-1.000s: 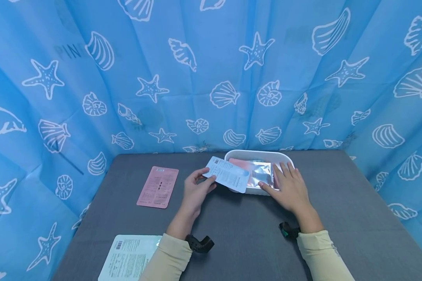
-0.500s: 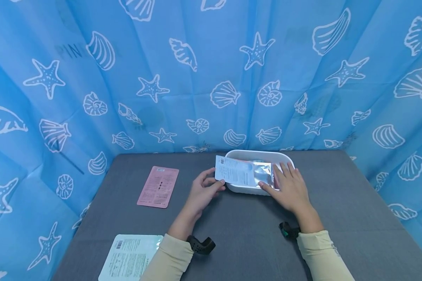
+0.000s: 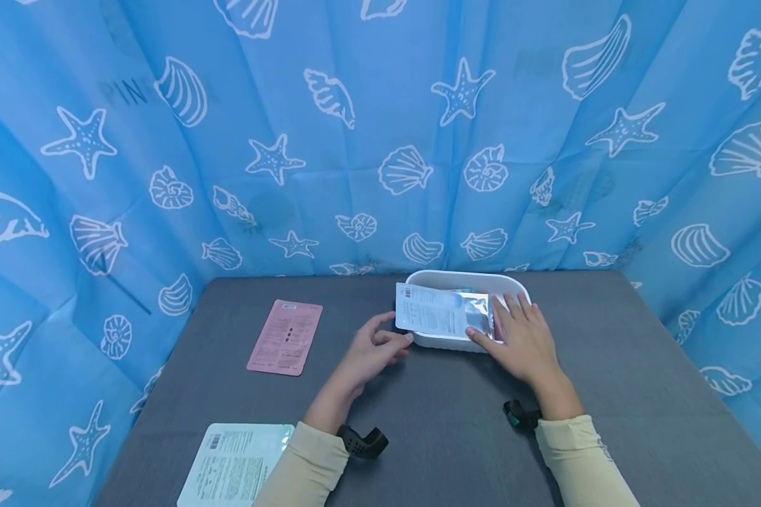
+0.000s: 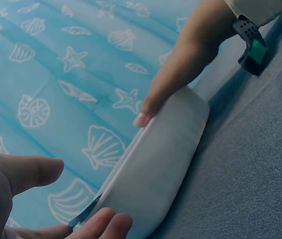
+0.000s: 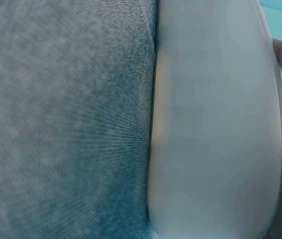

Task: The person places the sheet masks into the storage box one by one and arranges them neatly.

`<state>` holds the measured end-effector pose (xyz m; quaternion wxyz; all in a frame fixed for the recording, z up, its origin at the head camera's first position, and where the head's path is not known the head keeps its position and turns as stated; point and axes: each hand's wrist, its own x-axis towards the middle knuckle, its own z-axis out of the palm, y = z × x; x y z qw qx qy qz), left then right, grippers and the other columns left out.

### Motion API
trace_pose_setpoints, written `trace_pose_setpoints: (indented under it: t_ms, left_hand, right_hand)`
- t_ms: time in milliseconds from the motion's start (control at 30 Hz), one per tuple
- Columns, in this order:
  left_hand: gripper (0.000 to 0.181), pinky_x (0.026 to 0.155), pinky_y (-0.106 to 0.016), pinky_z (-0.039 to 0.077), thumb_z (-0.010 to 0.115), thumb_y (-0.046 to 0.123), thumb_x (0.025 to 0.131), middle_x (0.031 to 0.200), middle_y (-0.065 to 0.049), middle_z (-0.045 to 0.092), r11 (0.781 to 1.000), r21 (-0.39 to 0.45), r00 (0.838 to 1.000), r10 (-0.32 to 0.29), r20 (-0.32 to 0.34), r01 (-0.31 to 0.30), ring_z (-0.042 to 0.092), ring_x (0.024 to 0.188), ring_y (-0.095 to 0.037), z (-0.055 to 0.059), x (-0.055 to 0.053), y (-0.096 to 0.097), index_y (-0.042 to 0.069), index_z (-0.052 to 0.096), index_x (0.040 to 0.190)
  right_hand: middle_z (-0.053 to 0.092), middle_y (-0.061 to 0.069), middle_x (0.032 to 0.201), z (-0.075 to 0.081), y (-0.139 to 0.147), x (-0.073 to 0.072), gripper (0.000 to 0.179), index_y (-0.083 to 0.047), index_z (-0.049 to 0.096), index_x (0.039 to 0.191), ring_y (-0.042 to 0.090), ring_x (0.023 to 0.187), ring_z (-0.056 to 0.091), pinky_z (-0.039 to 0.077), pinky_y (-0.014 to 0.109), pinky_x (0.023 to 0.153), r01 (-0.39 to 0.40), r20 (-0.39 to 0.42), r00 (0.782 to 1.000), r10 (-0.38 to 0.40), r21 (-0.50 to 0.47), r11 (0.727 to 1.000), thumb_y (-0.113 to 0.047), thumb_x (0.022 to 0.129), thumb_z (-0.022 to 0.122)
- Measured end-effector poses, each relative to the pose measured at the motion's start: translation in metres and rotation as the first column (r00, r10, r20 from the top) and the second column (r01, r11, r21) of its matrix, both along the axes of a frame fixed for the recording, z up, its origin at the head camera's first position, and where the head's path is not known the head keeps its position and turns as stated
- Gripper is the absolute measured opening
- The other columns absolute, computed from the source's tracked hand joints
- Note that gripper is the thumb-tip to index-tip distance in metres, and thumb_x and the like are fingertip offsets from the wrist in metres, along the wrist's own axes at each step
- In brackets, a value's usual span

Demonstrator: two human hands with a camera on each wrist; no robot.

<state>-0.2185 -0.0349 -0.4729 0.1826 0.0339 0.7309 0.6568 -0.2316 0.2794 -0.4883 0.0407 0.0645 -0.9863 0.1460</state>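
A light blue printed sachet (image 3: pixel 428 310) lies over the left part of a white plastic bin (image 3: pixel 447 343), its left end sticking out past the rim. My left hand (image 3: pixel 370 351) is beside that end, and in the left wrist view its thumb (image 4: pixel 39 172) stands apart from the other fingers, which are near the sachet's dark edge (image 4: pixel 85 213). Spread fingers of my right hand (image 3: pixel 523 338) rest on the bin's right end, thumb over the front rim. A shiny silver packet (image 3: pixel 478 310) lies inside, with a sliver of pink beside it. Most of the contents are hidden.
On the grey table (image 3: pixel 444 436), a pink sachet (image 3: pixel 285 338) lies left of the bin. A pale green sachet (image 3: pixel 234 461) is at the near left, partly covered by the left sleeve. Behind the table hangs a blue shell-print curtain (image 3: pixel 368 105).
The light blue sachet has moved right and turned level over the bin. My left hand followed it rightward and its thumb has come off the sachet. My right hand stays put.
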Motion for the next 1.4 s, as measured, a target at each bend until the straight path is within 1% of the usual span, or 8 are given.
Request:
trace_pose_setpoints:
  t_ms: [300, 500, 667, 833, 967, 1133, 1267, 1400]
  left_hand:
    - [0.075, 0.098, -0.041, 0.058, 0.075, 0.045, 0.098, 0.122, -0.007, 0.077, 1.000, -0.001, 1.000, -0.020, 0.009, 0.020, 0.075, 0.109, -0.025, 0.002, 0.003, 0.003, 0.023, 0.041, 0.162]
    - [0.076, 0.100, -0.042, 0.058, 0.073, 0.044, 0.100, 0.122, -0.006, 0.076, 0.999, -0.028, 0.999, -0.045, 0.021, 0.046, 0.075, 0.107, -0.021, 0.000, 0.002, 0.005, 0.021, 0.038, 0.163]
    - [0.077, 0.100, -0.044, 0.058, 0.072, 0.046, 0.100, 0.122, -0.005, 0.076, 0.998, -0.037, 0.999, -0.045, 0.022, 0.046, 0.075, 0.108, -0.023, -0.001, 0.000, 0.003, 0.020, 0.037, 0.164]
    - [0.081, 0.102, -0.044, 0.057, 0.073, 0.049, 0.099, 0.128, -0.011, 0.075, 0.999, -0.032, 0.999, -0.042, 0.020, 0.042, 0.075, 0.111, -0.025, -0.001, -0.004, -0.006, 0.020, 0.036, 0.164]
    - [0.075, 0.102, -0.044, 0.058, 0.071, 0.046, 0.101, 0.132, -0.018, 0.073, 0.999, -0.022, 1.000, -0.026, 0.002, 0.027, 0.075, 0.114, -0.027, 0.001, -0.006, -0.017, 0.018, 0.038, 0.163]
    - [0.071, 0.104, -0.046, 0.056, 0.069, 0.045, 0.102, 0.135, -0.021, 0.071, 1.000, -0.010, 1.000, -0.010, -0.008, 0.010, 0.072, 0.121, -0.032, 0.005, -0.008, -0.027, 0.019, 0.039, 0.162]
    - [0.074, 0.105, -0.046, 0.056, 0.071, 0.047, 0.101, 0.133, -0.018, 0.072, 1.000, -0.020, 1.000, -0.017, 0.005, 0.017, 0.072, 0.120, -0.030, 0.003, -0.006, -0.020, 0.020, 0.039, 0.162]
    - [0.078, 0.095, -0.041, 0.057, 0.073, 0.046, 0.099, 0.124, -0.012, 0.075, 0.996, -0.047, 0.997, -0.073, 0.010, 0.073, 0.073, 0.111, -0.027, -0.002, 0.001, -0.001, 0.021, 0.036, 0.164]
  right_hand:
    - [0.027, 0.030, 0.171, 0.003, -0.001, 0.002, 0.103, -0.003, 0.031, 0.166, 0.050, 0.162, 0.012, 0.009, 0.068, 0.129, 0.002, -0.001, 1.000, -0.002, 0.013, 1.000, -0.078, 0.098, 0.048]
    - [0.027, 0.030, 0.171, 0.003, -0.001, 0.001, 0.103, -0.003, 0.031, 0.166, 0.050, 0.162, 0.012, 0.007, 0.068, 0.130, 0.007, 0.000, 1.000, -0.007, 0.011, 1.000, -0.078, 0.097, 0.048]
    - [0.027, 0.030, 0.171, 0.003, 0.000, 0.000, 0.104, -0.003, 0.031, 0.166, 0.050, 0.162, 0.012, 0.008, 0.068, 0.130, 0.011, -0.005, 1.000, -0.011, 0.013, 1.000, -0.079, 0.097, 0.047]
    - [0.029, 0.030, 0.170, 0.002, -0.001, 0.000, 0.104, -0.003, 0.033, 0.165, 0.050, 0.162, 0.013, 0.010, 0.068, 0.129, 0.017, -0.006, 1.000, -0.017, 0.014, 1.000, -0.079, 0.097, 0.048]
    - [0.027, 0.030, 0.171, 0.001, -0.002, 0.000, 0.104, -0.003, 0.033, 0.165, 0.050, 0.162, 0.012, 0.008, 0.068, 0.130, 0.017, 0.010, 1.000, -0.017, 0.014, 1.000, -0.079, 0.097, 0.048]
    - [0.027, 0.030, 0.171, 0.003, -0.002, 0.000, 0.104, -0.003, 0.031, 0.166, 0.050, 0.163, 0.010, 0.006, 0.067, 0.130, 0.013, 0.015, 1.000, -0.013, 0.011, 1.000, -0.079, 0.097, 0.046]
    - [0.027, 0.030, 0.171, 0.005, -0.003, 0.001, 0.103, -0.003, 0.032, 0.166, 0.050, 0.163, 0.010, 0.006, 0.068, 0.130, 0.012, 0.017, 1.000, -0.012, 0.012, 1.000, -0.079, 0.098, 0.047]
    - [0.028, 0.031, 0.170, 0.005, -0.004, 0.002, 0.103, -0.002, 0.033, 0.165, 0.050, 0.162, 0.011, 0.007, 0.068, 0.130, 0.016, 0.015, 1.000, -0.017, 0.021, 1.000, -0.078, 0.097, 0.048]
